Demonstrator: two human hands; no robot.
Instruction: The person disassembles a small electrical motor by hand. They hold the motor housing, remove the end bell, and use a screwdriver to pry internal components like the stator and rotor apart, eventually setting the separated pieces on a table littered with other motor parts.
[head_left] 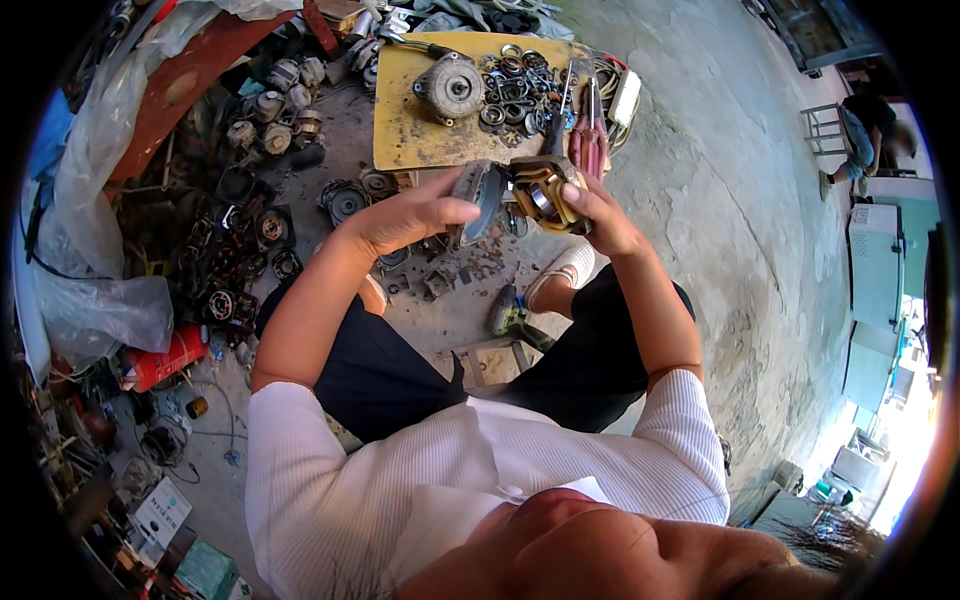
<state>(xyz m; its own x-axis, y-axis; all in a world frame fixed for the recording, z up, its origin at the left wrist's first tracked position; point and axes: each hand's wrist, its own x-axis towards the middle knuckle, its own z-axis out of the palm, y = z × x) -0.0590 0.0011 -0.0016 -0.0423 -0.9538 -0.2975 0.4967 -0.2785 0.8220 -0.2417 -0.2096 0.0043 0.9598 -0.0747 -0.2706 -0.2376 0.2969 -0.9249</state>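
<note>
Both clamped — left grip [415,216] on grey housing [484,203]; right grip [608,222] on golden motor part [541,187].

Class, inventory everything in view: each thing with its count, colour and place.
yellow board: one, stained, beyond the hands
motor: one, grey, on the board
metal rings: many, dark and silvery, right of that motor
red-handled tools: count unclear, board's near right corner
power strip: one, white, right of the board
heaped motors: several, grey, floor left of the board
cordless drill: one, green and black, floor between the legs
plastic sheet: one, clear, far left
other person: one, dark top, upper right
smaller clutter: uncountable
motor housing part: one, grey, in left hand
stator: one, brass-coloured and dark, in right hand
left hand, right hand: two, bare, centre
</note>
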